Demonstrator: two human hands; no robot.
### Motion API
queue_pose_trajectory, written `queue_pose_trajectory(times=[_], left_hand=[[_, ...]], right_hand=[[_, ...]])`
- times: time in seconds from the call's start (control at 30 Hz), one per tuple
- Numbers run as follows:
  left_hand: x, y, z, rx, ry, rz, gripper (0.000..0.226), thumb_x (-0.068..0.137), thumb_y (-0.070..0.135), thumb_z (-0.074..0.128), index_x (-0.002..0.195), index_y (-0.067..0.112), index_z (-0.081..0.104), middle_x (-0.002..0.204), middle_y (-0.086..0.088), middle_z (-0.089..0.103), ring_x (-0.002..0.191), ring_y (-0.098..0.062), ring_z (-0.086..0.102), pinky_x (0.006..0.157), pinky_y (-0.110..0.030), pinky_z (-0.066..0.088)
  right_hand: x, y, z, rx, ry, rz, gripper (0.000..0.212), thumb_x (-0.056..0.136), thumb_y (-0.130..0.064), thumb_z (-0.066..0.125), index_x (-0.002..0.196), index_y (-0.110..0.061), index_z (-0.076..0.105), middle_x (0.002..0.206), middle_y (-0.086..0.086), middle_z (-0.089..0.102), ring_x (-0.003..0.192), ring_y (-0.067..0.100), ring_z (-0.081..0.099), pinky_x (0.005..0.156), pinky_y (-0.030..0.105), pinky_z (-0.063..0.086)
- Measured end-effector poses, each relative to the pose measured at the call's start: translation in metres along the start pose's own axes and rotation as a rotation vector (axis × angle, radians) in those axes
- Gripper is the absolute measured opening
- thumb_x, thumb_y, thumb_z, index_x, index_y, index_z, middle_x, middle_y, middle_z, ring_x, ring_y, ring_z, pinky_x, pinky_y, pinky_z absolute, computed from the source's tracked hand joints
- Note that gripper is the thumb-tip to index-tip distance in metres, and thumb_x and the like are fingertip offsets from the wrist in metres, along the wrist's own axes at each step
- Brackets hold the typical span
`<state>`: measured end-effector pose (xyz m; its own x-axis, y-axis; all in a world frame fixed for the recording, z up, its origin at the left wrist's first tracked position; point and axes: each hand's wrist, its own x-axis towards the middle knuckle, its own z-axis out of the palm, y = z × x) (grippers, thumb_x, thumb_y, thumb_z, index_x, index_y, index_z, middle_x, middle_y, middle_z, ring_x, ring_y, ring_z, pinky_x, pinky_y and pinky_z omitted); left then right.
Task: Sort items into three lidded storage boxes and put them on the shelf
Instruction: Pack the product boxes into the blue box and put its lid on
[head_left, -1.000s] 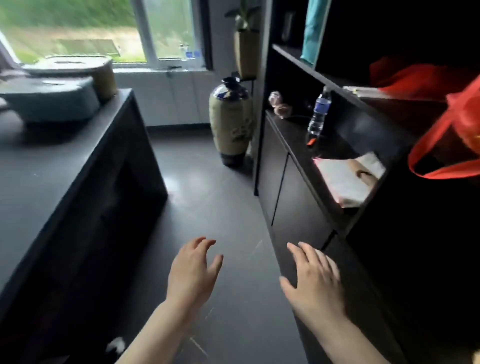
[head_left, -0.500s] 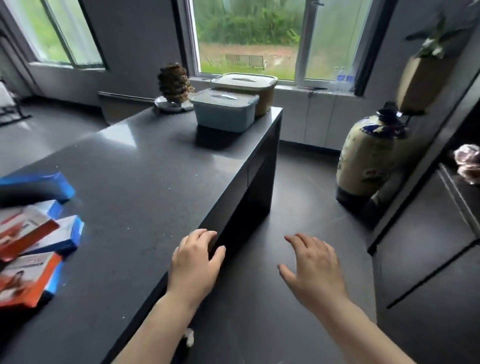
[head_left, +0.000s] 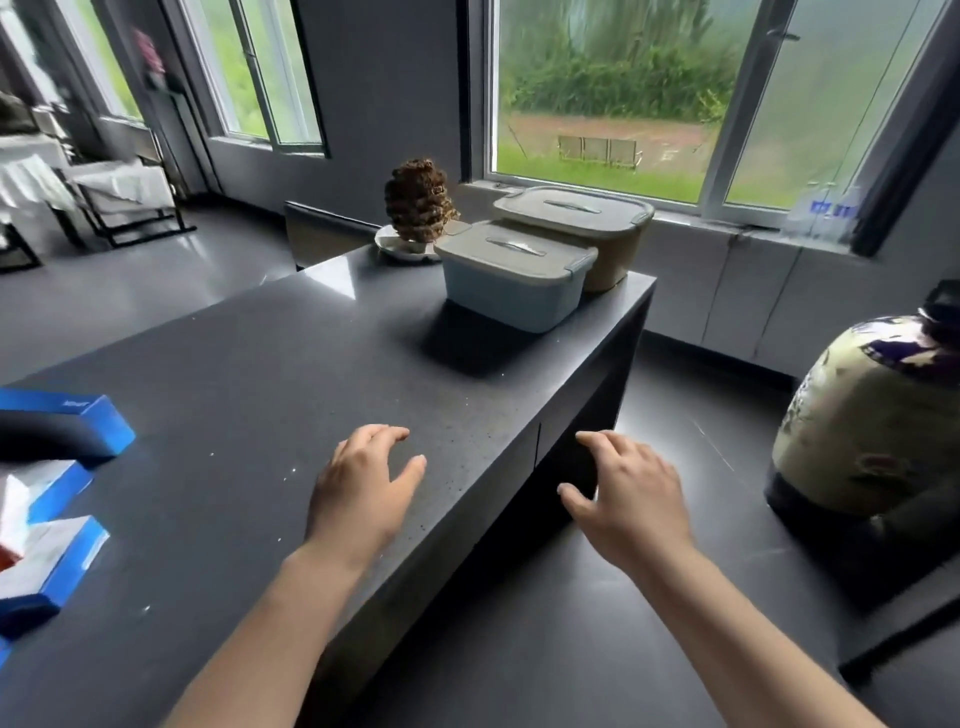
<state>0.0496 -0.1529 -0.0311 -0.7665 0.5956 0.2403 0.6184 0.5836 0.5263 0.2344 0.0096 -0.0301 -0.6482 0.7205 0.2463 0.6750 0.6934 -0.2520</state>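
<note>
Two lidded storage boxes stand at the far end of the dark table (head_left: 260, 395): a light blue box (head_left: 511, 280) in front and a tan box (head_left: 582, 231) right behind it, both with grey lids on. Several blue and white flat packs (head_left: 49, 551) lie at the table's left edge, partly cut off by the frame. My left hand (head_left: 363, 493) hovers over the table near its right edge, fingers relaxed, holding nothing. My right hand (head_left: 628, 499) is out past the table's right edge, above the floor, fingers loosely spread and empty.
A brown pinecone-like ornament (head_left: 418, 200) on a small dish stands left of the boxes. A large cream and blue vase (head_left: 872, 431) stands on the floor to the right. Windows run along the back wall; dark racks (head_left: 119, 208) stand far left.
The view has swung left from the shelf unit to the table and closer to the boxes. Both hands stay raised and empty; the left hand now sits over the tabletop.
</note>
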Motion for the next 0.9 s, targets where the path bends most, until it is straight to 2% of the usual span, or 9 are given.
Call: queue_pose_trajectory(times=[0.1, 0.23, 0.43, 0.6, 0.7, 0.9], left_hand=[[0.045, 0.020, 0.017, -0.069, 0.004, -0.002, 0.037, 0.089, 0.038, 0.059, 0.123, 0.023, 0.059, 0.130, 0.006, 0.053, 0.120, -0.016, 0.048, 0.097, -0.030, 0.038], [0.108, 0.041, 0.035, -0.205, -0.039, -0.029, 0.030, 0.088, 0.034, 0.063, 0.117, 0.027, 0.062, 0.125, 0.006, 0.055, 0.106, -0.012, 0.053, 0.087, -0.024, 0.035], [0.228, 0.061, 0.064, -0.240, -0.010, -0.006, 0.025, 0.084, 0.027, 0.068, 0.108, 0.025, 0.067, 0.116, 0.002, 0.062, 0.107, -0.015, 0.056, 0.087, -0.025, 0.040], [0.341, 0.060, 0.083, -0.115, -0.035, 0.024, 0.038, 0.083, 0.036, 0.067, 0.118, 0.024, 0.063, 0.128, -0.001, 0.057, 0.117, -0.021, 0.053, 0.096, -0.035, 0.044], [0.409, 0.054, 0.095, -0.030, -0.069, 0.052, 0.049, 0.083, 0.040, 0.067, 0.127, 0.021, 0.057, 0.135, -0.004, 0.051, 0.123, -0.023, 0.047, 0.100, -0.040, 0.041], [0.529, 0.048, 0.131, 0.065, -0.114, -0.081, 0.073, 0.080, 0.051, 0.066, 0.141, 0.021, 0.039, 0.147, -0.009, 0.036, 0.133, -0.031, 0.036, 0.107, -0.045, 0.035]], right_hand=[[0.045, 0.024, 0.001, 0.001, -0.002, -0.041, 0.060, 0.086, -0.049, 0.052, 0.140, -0.030, 0.037, 0.141, -0.011, 0.043, 0.131, 0.012, 0.036, 0.107, 0.026, 0.020], [0.101, 0.047, 0.005, 0.062, -0.020, -0.037, 0.063, 0.086, -0.048, 0.051, 0.143, -0.027, 0.032, 0.143, -0.010, 0.041, 0.132, 0.013, 0.035, 0.107, 0.026, 0.021], [0.184, 0.063, 0.026, 0.210, -0.067, 0.012, 0.077, 0.088, -0.053, 0.051, 0.150, -0.021, 0.018, 0.152, -0.005, 0.029, 0.138, 0.015, 0.027, 0.108, 0.028, 0.025], [0.259, 0.069, 0.050, 0.390, -0.105, 0.116, 0.087, 0.086, -0.056, 0.053, 0.151, -0.019, 0.011, 0.155, 0.000, 0.023, 0.141, 0.018, 0.023, 0.111, 0.031, 0.025], [0.302, 0.072, 0.063, 0.515, -0.119, 0.181, 0.094, 0.084, -0.059, 0.056, 0.152, -0.020, 0.004, 0.158, 0.000, 0.016, 0.144, 0.019, 0.016, 0.114, 0.032, 0.021], [0.378, 0.075, 0.093, 0.659, -0.091, 0.273, 0.104, 0.079, -0.064, 0.058, 0.152, -0.021, -0.003, 0.160, -0.003, 0.007, 0.146, 0.017, 0.007, 0.116, 0.033, 0.015]])
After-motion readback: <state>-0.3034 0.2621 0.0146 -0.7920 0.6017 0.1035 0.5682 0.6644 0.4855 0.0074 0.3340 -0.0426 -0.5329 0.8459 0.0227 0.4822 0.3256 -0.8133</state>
